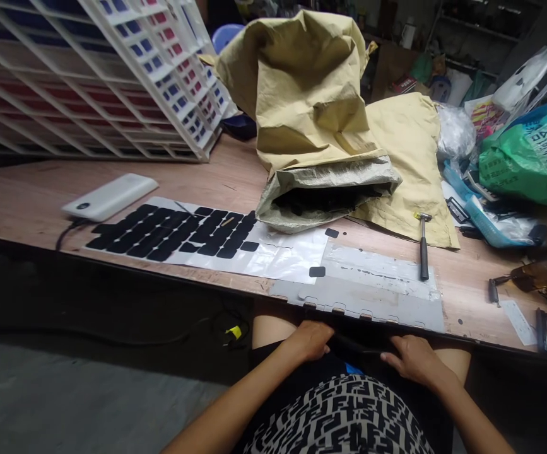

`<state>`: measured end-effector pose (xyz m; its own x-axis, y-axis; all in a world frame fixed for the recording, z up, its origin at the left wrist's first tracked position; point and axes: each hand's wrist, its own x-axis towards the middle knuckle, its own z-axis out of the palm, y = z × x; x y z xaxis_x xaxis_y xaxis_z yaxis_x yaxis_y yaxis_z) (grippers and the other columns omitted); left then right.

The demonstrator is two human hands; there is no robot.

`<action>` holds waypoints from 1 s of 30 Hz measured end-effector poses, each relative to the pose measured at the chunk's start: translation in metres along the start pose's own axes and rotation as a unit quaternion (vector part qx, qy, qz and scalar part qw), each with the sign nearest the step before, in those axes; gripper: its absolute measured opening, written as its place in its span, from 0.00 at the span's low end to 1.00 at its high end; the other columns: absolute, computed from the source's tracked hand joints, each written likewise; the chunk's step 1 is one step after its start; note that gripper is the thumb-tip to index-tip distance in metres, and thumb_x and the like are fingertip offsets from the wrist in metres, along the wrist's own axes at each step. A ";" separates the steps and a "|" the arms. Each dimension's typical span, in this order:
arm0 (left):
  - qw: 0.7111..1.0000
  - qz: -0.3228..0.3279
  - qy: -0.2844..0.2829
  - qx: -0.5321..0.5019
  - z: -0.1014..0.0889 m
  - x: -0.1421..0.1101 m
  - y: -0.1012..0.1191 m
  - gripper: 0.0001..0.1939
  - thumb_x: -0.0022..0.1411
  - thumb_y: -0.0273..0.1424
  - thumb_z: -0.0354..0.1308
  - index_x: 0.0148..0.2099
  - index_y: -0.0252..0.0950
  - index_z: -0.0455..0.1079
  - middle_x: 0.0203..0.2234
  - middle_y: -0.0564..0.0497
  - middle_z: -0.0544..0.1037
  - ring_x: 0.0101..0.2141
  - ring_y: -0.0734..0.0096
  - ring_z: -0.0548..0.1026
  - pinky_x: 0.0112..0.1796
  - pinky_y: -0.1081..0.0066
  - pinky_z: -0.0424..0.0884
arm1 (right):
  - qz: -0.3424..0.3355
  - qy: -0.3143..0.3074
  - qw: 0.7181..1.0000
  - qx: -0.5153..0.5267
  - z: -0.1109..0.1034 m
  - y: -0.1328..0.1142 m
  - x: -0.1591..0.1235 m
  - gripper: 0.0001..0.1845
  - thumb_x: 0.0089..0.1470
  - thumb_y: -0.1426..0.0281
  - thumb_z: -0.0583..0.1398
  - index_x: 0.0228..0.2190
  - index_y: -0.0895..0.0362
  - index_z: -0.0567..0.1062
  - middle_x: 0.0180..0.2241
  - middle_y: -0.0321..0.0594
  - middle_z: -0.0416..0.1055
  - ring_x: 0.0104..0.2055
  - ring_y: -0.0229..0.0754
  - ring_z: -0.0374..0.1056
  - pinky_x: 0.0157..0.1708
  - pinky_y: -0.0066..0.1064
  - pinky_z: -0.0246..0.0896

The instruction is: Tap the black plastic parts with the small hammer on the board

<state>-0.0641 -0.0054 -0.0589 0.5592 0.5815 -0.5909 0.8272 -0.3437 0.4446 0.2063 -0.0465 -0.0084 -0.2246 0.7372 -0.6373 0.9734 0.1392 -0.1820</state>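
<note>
Below the table's front edge, over my lap, are both hands. My left hand is curled, its fingertips partly hidden in dark shadow. Opposite it, my right hand bends inward with the thumb pointing left. Something black lies between them, too dark to name, and the fingers seem closed on it. Just above the hands, a grey sheet is fixed along the table edge. A small hammer with a dark handle rests on that sheet. Rows of black rounded pads lie on a white sheet to the left.
A tan sack lies with its dark mouth facing me, beside another tan sack. White plastic crates stand at left behind a white power bank with a cable. Green bags and a brown bottle crowd the right.
</note>
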 end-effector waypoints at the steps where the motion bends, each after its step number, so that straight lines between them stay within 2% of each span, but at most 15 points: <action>1: 1.000 0.025 -0.002 -0.001 -0.009 -0.011 0.008 0.24 0.59 0.34 0.62 0.58 0.40 0.72 0.51 0.40 0.78 0.53 0.48 0.75 0.53 0.57 0.70 | -0.057 -0.027 0.997 0.045 -0.015 -0.005 -0.009 0.29 0.59 0.54 0.58 0.56 0.57 0.74 0.51 0.53 0.75 0.54 0.56 0.71 0.56 0.44 0.63; 2: 0.998 0.067 -0.008 -0.013 -0.020 -0.021 0.015 0.26 0.59 0.36 0.63 0.60 0.42 0.71 0.51 0.42 0.78 0.52 0.50 0.76 0.52 0.58 0.70 | -0.115 -0.069 0.985 0.104 -0.031 -0.008 -0.017 0.32 0.56 0.53 0.61 0.58 0.54 0.72 0.55 0.50 0.73 0.56 0.53 0.69 0.57 0.41 0.62; 4: 0.981 0.177 -0.019 -0.077 -0.049 -0.037 0.026 0.27 0.61 0.42 0.62 0.62 0.48 0.69 0.51 0.48 0.79 0.50 0.56 0.77 0.49 0.63 0.71 | -0.190 -0.162 0.943 0.221 -0.066 -0.009 -0.027 0.33 0.55 0.51 0.62 0.59 0.51 0.72 0.53 0.44 0.74 0.54 0.49 0.71 0.55 0.38 0.65; 5: 0.969 0.220 -0.010 -0.115 -0.066 -0.040 0.028 0.25 0.62 0.44 0.61 0.61 0.49 0.69 0.50 0.51 0.80 0.48 0.59 0.78 0.48 0.66 0.71 | -0.204 -0.157 0.928 0.268 -0.083 -0.006 -0.027 0.33 0.56 0.51 0.61 0.59 0.51 0.72 0.50 0.43 0.76 0.51 0.47 0.72 0.52 0.37 0.67; 6: 0.959 0.239 0.021 -0.148 -0.084 -0.039 0.027 0.24 0.64 0.45 0.59 0.61 0.49 0.70 0.49 0.53 0.80 0.47 0.62 0.78 0.47 0.68 0.71 | -0.210 -0.106 0.924 0.302 -0.099 -0.001 -0.022 0.31 0.57 0.51 0.60 0.58 0.52 0.73 0.47 0.44 0.77 0.49 0.46 0.73 0.49 0.36 0.68; 7: 0.956 0.224 0.079 -0.172 -0.102 -0.034 0.023 0.23 0.64 0.45 0.58 0.60 0.47 0.71 0.49 0.52 0.80 0.46 0.64 0.78 0.46 0.69 0.70 | -0.198 -0.012 0.925 0.324 -0.114 0.008 -0.013 0.29 0.57 0.51 0.59 0.55 0.54 0.75 0.46 0.44 0.78 0.48 0.46 0.73 0.49 0.36 0.68; 8: 0.953 0.179 0.153 -0.189 -0.120 -0.025 0.016 0.23 0.65 0.44 0.58 0.59 0.43 0.72 0.49 0.51 0.81 0.45 0.64 0.78 0.45 0.70 0.70 | -0.181 0.098 0.919 0.336 -0.127 0.018 0.001 0.29 0.57 0.51 0.59 0.52 0.56 0.76 0.43 0.45 0.78 0.46 0.46 0.72 0.47 0.36 0.67; 9: 0.945 0.113 0.233 -0.197 -0.137 -0.013 0.008 0.24 0.65 0.44 0.58 0.59 0.40 0.72 0.47 0.49 0.81 0.44 0.64 0.78 0.44 0.69 0.71 | -0.142 0.222 0.901 0.345 -0.138 0.030 0.018 0.30 0.56 0.49 0.59 0.50 0.58 0.77 0.40 0.46 0.78 0.44 0.46 0.72 0.44 0.37 0.67; 11: 0.905 -0.023 0.374 -0.202 -0.169 0.016 -0.010 0.21 0.67 0.41 0.54 0.55 0.36 0.75 0.44 0.46 0.82 0.42 0.64 0.78 0.43 0.69 0.70 | -0.004 0.428 0.851 0.304 -0.154 0.054 0.056 0.30 0.54 0.50 0.59 0.46 0.61 0.79 0.40 0.48 0.77 0.40 0.46 0.71 0.44 0.38 0.65; 12: 0.878 -0.068 0.429 -0.200 -0.182 0.031 -0.018 0.19 0.67 0.39 0.53 0.52 0.35 0.76 0.42 0.46 0.82 0.41 0.64 0.78 0.43 0.69 0.70 | 0.080 0.488 0.825 0.272 -0.158 0.065 0.075 0.29 0.53 0.51 0.59 0.45 0.62 0.79 0.39 0.48 0.77 0.39 0.46 0.70 0.44 0.39 0.64; 13: 0.854 -0.101 0.471 -0.197 -0.194 0.044 -0.024 0.17 0.66 0.37 0.53 0.48 0.35 0.77 0.40 0.46 0.82 0.41 0.64 0.78 0.43 0.70 0.70 | 0.139 0.510 0.808 0.259 -0.160 0.075 0.093 0.27 0.53 0.53 0.59 0.44 0.61 0.79 0.38 0.48 0.76 0.38 0.46 0.69 0.44 0.38 0.62; 15: 0.823 -0.131 0.518 -0.195 -0.210 0.067 -0.029 0.14 0.65 0.35 0.53 0.44 0.36 0.79 0.39 0.47 0.83 0.41 0.65 0.78 0.42 0.71 0.69 | 0.190 0.505 0.799 0.267 -0.158 0.089 0.119 0.24 0.54 0.57 0.58 0.44 0.60 0.79 0.36 0.45 0.76 0.36 0.44 0.68 0.40 0.34 0.60; 18: 0.815 -0.156 0.521 -0.201 -0.220 0.092 -0.022 0.14 0.65 0.40 0.54 0.41 0.41 0.79 0.38 0.48 0.83 0.41 0.62 0.78 0.41 0.69 0.69 | 0.228 0.515 0.793 0.230 -0.146 0.095 0.138 0.19 0.58 0.57 0.56 0.36 0.56 0.81 0.35 0.42 0.76 0.34 0.41 0.64 0.35 0.30 0.53; 24: 0.803 -0.252 0.502 -0.198 -0.227 0.133 -0.002 0.21 0.64 0.49 0.54 0.43 0.40 0.78 0.40 0.39 0.81 0.44 0.50 0.78 0.43 0.60 0.69 | 0.234 0.510 0.799 0.216 -0.141 0.094 0.139 0.19 0.59 0.56 0.55 0.29 0.55 0.80 0.29 0.39 0.74 0.31 0.39 0.59 0.31 0.28 0.46; 30: 0.802 -0.274 0.500 -0.178 -0.237 0.152 -0.004 0.19 0.65 0.43 0.55 0.48 0.36 0.76 0.43 0.37 0.81 0.46 0.49 0.78 0.44 0.59 0.70 | 0.229 0.518 0.795 0.218 -0.140 0.096 0.140 0.19 0.60 0.57 0.56 0.29 0.55 0.80 0.28 0.38 0.73 0.30 0.38 0.58 0.31 0.28 0.45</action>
<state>0.0042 0.2587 0.0092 -0.3544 0.9350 -0.0079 0.7654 0.2950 0.5720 0.2745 0.1626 -0.0107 0.5266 0.8248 0.2061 0.7836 -0.3768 -0.4940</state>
